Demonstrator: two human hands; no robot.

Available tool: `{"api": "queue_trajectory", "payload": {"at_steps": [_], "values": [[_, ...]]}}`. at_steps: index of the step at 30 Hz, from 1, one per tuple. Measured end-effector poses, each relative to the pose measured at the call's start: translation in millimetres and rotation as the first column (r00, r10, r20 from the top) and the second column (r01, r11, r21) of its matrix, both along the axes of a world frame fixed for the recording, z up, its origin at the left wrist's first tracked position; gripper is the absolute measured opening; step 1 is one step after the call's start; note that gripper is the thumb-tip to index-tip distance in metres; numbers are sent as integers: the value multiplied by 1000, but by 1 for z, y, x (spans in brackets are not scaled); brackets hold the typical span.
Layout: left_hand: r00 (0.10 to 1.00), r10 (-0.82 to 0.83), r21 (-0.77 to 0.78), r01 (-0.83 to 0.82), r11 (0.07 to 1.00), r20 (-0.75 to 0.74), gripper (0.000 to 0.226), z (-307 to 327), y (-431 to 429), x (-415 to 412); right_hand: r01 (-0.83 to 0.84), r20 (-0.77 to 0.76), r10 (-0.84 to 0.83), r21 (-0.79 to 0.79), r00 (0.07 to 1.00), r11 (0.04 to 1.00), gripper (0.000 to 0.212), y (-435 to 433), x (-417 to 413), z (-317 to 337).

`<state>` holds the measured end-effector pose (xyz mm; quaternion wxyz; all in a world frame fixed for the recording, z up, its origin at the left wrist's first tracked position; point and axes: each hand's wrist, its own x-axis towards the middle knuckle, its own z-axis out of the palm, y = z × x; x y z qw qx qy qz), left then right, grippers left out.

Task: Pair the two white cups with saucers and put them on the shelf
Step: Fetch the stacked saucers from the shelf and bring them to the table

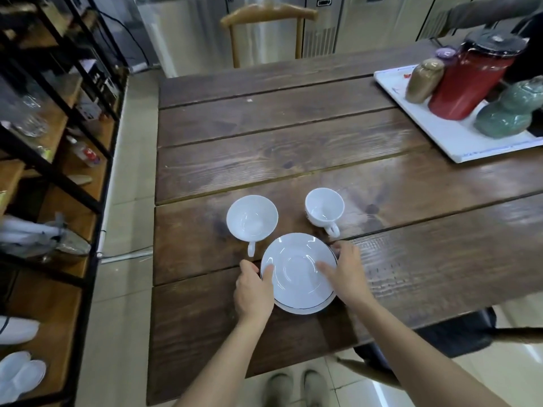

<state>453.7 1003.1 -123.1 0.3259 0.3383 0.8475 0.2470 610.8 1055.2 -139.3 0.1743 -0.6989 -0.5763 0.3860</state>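
Note:
Two white saucers lie stacked on the dark wooden table (293, 160). The top saucer (296, 267) is slightly raised over the lower saucer (302, 309), whose dark-lined rim shows beneath. My left hand (254, 292) grips the top saucer's left edge, thumb on its face. My right hand (348, 273) holds its right edge, thumb on top. A wide white cup (252, 217) stands just behind to the left, handle toward me. A narrower white cup (324, 207) stands behind to the right.
A black-framed wooden shelf (53, 160) with glassware and white dishes runs along the left. A white tray (446, 133) holding a red thermos (470, 83), jars and a green pot sits at the far right. A wooden chair (269, 16) stands behind the table.

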Motion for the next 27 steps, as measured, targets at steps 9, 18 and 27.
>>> {"api": "queue_trajectory", "payload": {"at_steps": [9,18,27], "values": [[948,-253,-124,232,965,-195,35,1,3,-7,78,163,-78,6,983,997,38,-6,-6,-2],[930,-332,198,359,912,-159,25,37,-1,7,296,-166,-265,209,950,932,28,-30,10,24],[899,-432,302,393,869,73,17,57,36,84,490,-349,-394,254,851,834,25,10,88,55]]}}
